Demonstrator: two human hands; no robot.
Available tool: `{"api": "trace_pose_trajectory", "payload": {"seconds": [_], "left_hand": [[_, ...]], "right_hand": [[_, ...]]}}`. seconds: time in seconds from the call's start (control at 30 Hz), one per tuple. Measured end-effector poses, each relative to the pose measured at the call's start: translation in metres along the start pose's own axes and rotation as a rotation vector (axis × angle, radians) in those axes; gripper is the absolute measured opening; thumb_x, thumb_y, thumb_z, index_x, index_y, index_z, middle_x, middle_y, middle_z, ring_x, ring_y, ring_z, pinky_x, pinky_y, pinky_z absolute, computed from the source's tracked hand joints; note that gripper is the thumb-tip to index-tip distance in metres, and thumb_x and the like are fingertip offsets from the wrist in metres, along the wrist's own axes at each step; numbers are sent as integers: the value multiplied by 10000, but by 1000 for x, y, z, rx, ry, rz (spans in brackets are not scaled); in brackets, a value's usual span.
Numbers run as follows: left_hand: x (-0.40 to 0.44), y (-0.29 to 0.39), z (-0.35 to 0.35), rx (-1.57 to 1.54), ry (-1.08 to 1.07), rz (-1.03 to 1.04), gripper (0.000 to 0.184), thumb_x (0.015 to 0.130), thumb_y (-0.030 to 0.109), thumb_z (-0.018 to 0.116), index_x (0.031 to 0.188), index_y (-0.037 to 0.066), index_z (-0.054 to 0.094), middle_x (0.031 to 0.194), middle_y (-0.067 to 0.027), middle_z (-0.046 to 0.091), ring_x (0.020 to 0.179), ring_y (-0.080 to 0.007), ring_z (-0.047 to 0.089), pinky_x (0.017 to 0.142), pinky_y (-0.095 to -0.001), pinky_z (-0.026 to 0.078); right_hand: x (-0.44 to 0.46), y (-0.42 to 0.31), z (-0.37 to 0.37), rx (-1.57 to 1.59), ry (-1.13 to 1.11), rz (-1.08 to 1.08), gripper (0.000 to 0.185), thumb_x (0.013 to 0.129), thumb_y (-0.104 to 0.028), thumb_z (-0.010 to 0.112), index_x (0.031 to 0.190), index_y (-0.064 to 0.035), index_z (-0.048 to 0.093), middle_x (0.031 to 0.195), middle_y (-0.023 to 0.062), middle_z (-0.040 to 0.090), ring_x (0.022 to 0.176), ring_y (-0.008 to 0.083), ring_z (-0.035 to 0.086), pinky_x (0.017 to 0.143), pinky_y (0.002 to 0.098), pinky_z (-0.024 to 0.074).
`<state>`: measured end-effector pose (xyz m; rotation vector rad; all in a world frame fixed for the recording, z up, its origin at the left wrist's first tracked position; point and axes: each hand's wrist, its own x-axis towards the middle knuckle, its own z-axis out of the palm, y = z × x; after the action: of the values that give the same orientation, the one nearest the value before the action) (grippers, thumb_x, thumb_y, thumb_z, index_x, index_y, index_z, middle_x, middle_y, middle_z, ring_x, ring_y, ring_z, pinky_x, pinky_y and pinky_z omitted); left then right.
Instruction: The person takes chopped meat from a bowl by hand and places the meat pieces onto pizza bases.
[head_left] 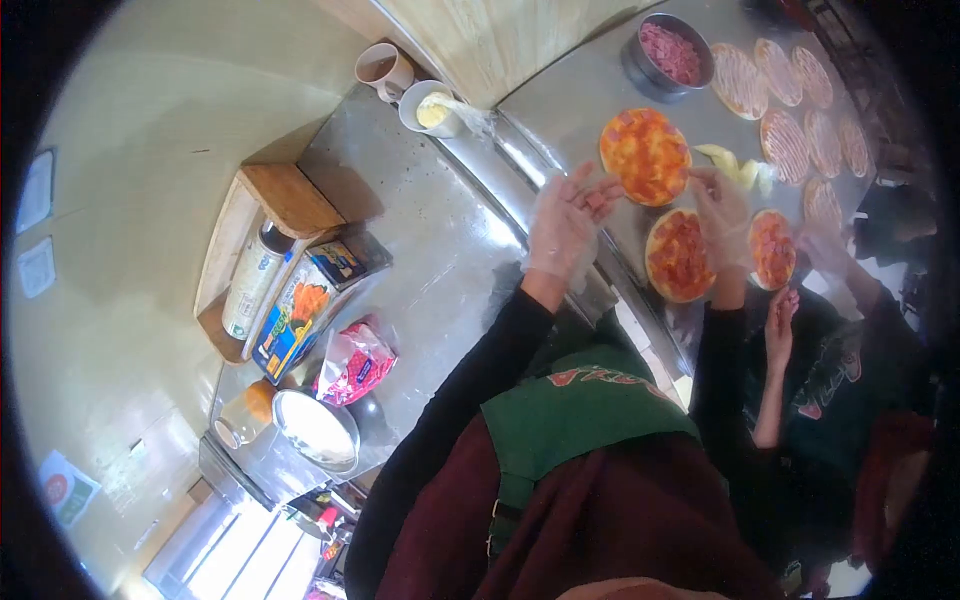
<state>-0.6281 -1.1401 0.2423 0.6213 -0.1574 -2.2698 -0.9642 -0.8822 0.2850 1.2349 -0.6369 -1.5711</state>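
My left hand (568,222), in a clear plastic glove, is cupped palm up left of the upper pizza base, with small pink pieces that look like chopped ham (596,200) in its curled fingers. That upper pizza base (645,150) carries red sauce and a few pink bits near its top edge. My right hand (722,212), also gloved, has its bent fingertips at the base's right edge; whatever they pinch, if anything, is too small to make out. Below lies a second pizza base (678,262) with sauce and pink topping, partly covered by my right hand and wrist.
A metal bowl of chopped pink meat (670,55) stands at the back. Several bases with pale stripes (785,130) lie right of it, near a crumpled yellowish piping bag (730,165). A co-worker's gloved hand (825,245) is beside a smaller topped pizza (772,248).
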Motion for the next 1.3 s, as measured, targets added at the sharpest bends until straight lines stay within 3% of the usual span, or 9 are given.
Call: {"api": "trace_pose_trajectory", "payload": {"seconds": [0.1, 0.2, 0.33, 0.63, 0.73, 0.93, 1.13, 1.23, 1.3], "left_hand": [[-1, 7, 15, -151, 18, -4, 682, 972, 529, 214, 1440, 34, 215, 1385, -290, 372, 1278, -374, 385, 1062, -431, 290], [-5, 12, 30, -258, 36, -6, 691, 967, 548, 211, 1397, 16, 310, 1334, -296, 419, 1232, -364, 438, 1048, -458, 338], [-7, 12, 26, -189, -27, -16, 741, 953, 592, 176, 1432, 35, 271, 1374, -282, 392, 1256, -357, 417, 1075, -432, 301], [-9, 8, 29, -111, -10, 0, 768, 949, 612, 146, 1432, 31, 284, 1332, -254, 455, 1207, -308, 459, 1054, -395, 323], [-9, 7, 32, -50, -19, 23, 770, 954, 592, 172, 1449, 4, 205, 1413, -260, 355, 1245, -334, 405, 1070, -401, 289], [-8, 1, 35, 1, 29, 2, 776, 958, 585, 179, 1434, -24, 232, 1348, -274, 415, 1232, -347, 418, 1054, -402, 315], [-4, -9, 24, 31, -63, 65, 666, 987, 471, 302, 1425, -28, 245, 1331, -285, 419, 1231, -353, 422, 999, -392, 387], [-9, -8, 34, 167, -37, 124, 615, 994, 462, 320, 1411, 10, 327, 1326, -202, 467, 1183, -252, 469, 1043, -371, 334], [-1, -8, 34, 238, 58, 66, 551, 983, 330, 418, 1406, -9, 321, 1310, -216, 477, 1158, -249, 493, 1017, -370, 371]], "right_hand": [[4, -27, -1, 108, -48, 84, 212, 959, -94, 420, 1100, -43, 570, 1126, 66, 533, 963, 139, 549, 950, 368, 416], [17, -30, -28, 268, -100, 171, 201, 959, -95, 418, 1079, -44, 571, 1127, 70, 530, 976, 147, 543, 960, 373, 404], [23, -30, -46, 337, -127, 198, 189, 959, -96, 415, 1050, -45, 573, 1128, 74, 527, 992, 156, 535, 972, 381, 388], [11, -35, -41, 307, -135, 154, 177, 959, -100, 409, 987, -47, 576, 1132, 85, 519, 1028, 177, 517, 1001, 397, 352], [5, -38, -31, 268, -120, 125, 178, 959, -101, 407, 966, -48, 577, 1133, 89, 517, 1040, 184, 511, 1011, 403, 340], [-9, -48, -14, 205, -93, 45, 188, 959, -103, 403, 924, -49, 579, 1136, 96, 512, 1064, 198, 499, 1031, 413, 317], [-16, -53, 1, 228, -10, -11, 207, 960, -114, 399, 865, -52, 572, 1131, 103, 504, 1089, 219, 483, 1064, 439, 269], [-9, -53, 8, 271, 40, 38, 218, 961, -141, 402, 843, -62, 567, 1152, 103, 487, 1127, 245, 457, 1107, 490, 189], [-2, -54, 11, 239, 9, 25, 211, 959, -162, 409, 895, -73, 589, 1221, 101, 467, 1186, 259, 428, 1126, 525, 142]]}}
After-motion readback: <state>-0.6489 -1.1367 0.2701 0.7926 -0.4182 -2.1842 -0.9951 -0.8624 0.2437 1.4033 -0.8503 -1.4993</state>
